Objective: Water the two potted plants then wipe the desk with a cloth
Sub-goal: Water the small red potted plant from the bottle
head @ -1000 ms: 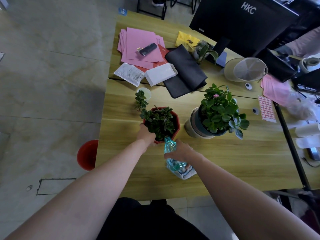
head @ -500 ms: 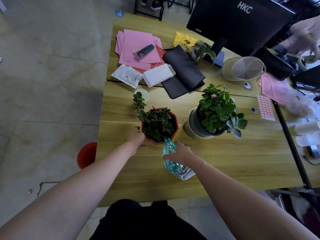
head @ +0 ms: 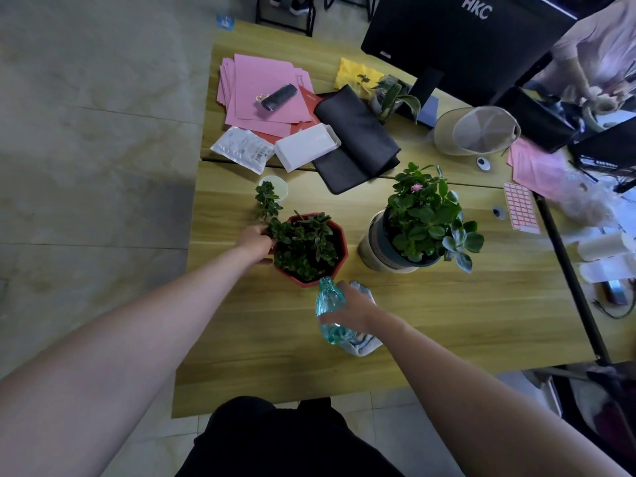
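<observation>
A red octagonal pot point(head: 339, 256) with a small green plant stands mid-desk. My left hand point(head: 256, 243) grips its left rim. My right hand point(head: 351, 308) holds a clear blue water bottle point(head: 329, 311), tilted with its neck at the pot's near edge. Under that hand lies a pale folded cloth point(head: 365, 346), partly hidden. To the right stands a grey and cream pot point(head: 377, 253) with a bushier, pink-flowered plant. Both pots rest on the wooden desk point(head: 447, 321).
Behind the pots lie pink papers point(head: 261, 84), a white box point(head: 304, 146), a dark folded mat point(head: 358, 139) and a small cup point(head: 278, 186). A monitor point(head: 457, 39), a cap point(head: 478, 130) and another person's arm point(head: 581, 77) are at the back right.
My left hand slid up the red pot's left side to its rim. The bottle stays tilted at the pot's near edge; the view shifted slightly.
</observation>
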`<state>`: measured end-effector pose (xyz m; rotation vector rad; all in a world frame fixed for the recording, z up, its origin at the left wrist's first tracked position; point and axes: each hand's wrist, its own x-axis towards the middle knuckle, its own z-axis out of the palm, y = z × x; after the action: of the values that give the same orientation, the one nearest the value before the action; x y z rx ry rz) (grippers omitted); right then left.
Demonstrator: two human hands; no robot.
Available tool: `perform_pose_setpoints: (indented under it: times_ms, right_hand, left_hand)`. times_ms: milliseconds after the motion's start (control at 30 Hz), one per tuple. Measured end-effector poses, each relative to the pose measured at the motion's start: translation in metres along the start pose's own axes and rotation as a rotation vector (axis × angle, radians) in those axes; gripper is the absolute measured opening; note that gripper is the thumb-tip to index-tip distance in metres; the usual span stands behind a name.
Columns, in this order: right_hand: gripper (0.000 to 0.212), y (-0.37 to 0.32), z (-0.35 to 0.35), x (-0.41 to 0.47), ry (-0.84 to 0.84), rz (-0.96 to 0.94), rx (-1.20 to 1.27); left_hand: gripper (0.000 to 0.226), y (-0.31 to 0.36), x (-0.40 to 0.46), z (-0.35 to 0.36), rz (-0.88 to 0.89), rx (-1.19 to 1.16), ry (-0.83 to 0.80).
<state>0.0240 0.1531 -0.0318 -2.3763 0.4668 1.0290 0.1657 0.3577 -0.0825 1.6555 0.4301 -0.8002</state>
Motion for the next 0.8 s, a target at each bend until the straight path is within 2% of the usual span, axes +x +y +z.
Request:
perform_pose_setpoints:
  times_ms: [133, 333, 533, 633, 700, 800]
  right_hand:
    - [0.087, 0.0, -0.003, 0.0, -0.006, -0.009, 0.012]
    - [0.086, 0.0, -0.006, -0.002, 0.012, -0.015, 0.027]
    - [0.091, 0.001, -0.002, -0.003, 0.009, -0.011, 0.05]
    - [0.09, 0.001, -0.001, -0.004, 0.001, -0.008, 0.056]
    - [0.089, 0.0, 0.0, -0.003, -0.001, -0.007, 0.057]
    - [0.09, -0.002, 0.0, -0.003, -0.002, -0.01, 0.066]
  left_hand:
    - [0.04, 0.003, 0.01, 0.0, -0.028, 0.002, -0.012]
    - [0.049, 0.002, 0.015, 0.001, -0.041, 0.01, 0.027]
    - [0.03, 0.005, 0.012, 0.01, -0.015, 0.151, 0.113]
    - [0.043, -0.003, 0.007, 0.014, -0.04, 0.178, 0.156]
    - [0.04, -0.012, 0.004, 0.019, -0.067, 0.198, 0.172]
    - [0.033, -0.029, 0.0, 0.033, -0.13, 0.016, 0.173]
